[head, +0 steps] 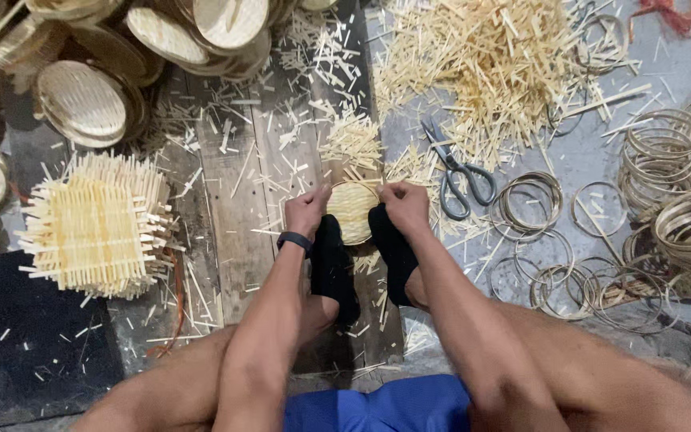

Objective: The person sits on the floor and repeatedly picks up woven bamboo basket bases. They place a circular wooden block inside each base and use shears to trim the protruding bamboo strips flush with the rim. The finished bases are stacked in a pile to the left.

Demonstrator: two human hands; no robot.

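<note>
Left hand (pixel 307 211) and right hand (pixel 406 205) both grip a round woven pale bamboo disc (pixel 353 211), braced between black-socked feet (pixel 333 268) on the plank floor (pixel 237 208); grey-handled scissors (pixel 459 176) lie near.

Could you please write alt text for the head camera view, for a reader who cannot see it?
Seen from above, a seated person's left hand and right hand grip a small round woven disc braced between two black-socked feet. Scissors, thin hoops and a heap of cut strips lie to the right; a square woven mat and stacked discs lie left.
</note>
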